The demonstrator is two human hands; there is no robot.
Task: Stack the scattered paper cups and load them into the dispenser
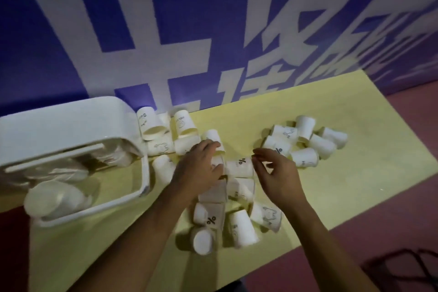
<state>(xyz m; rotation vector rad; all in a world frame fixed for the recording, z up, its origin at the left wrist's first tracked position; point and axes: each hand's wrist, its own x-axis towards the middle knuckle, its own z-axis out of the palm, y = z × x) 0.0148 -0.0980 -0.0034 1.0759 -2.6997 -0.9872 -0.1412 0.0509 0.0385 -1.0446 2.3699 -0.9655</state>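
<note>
Logged cups (244, 227) loose on the table (343, 106) in three groups: against the dispenser (59, 125), in the middle under both hands, and a far group (305, 140) well apart at right. Found most lying on their sides, with rims pointing every way; saw no stack outside the dispenser. Noted dispenser lying at left, already holding some cups, too blurred to count. Noted left hand (201, 168) over the middle group, fingers curled down onto a cup; cannot tell whether gripped or merely covered. Noted right hand (278, 173) released, fingers loosely bent, holding nothing, tips just beside the % cup (240, 168). Judged step in hand: first pick-ups for nesting, with the task barely begun. To do it well: take the % cup by its wall near the rim, lightly, to avoid denting thin paper. Turn every cup the same way before nesting. Slide base into mouth straight, not tilted, to avoid jamming. Keep the growing stack in one hand and feed with the other. Clear the middle group first, then reach for the far group. Avoid knocking near cups off the table edge. Load only after straightening the stack.
</note>
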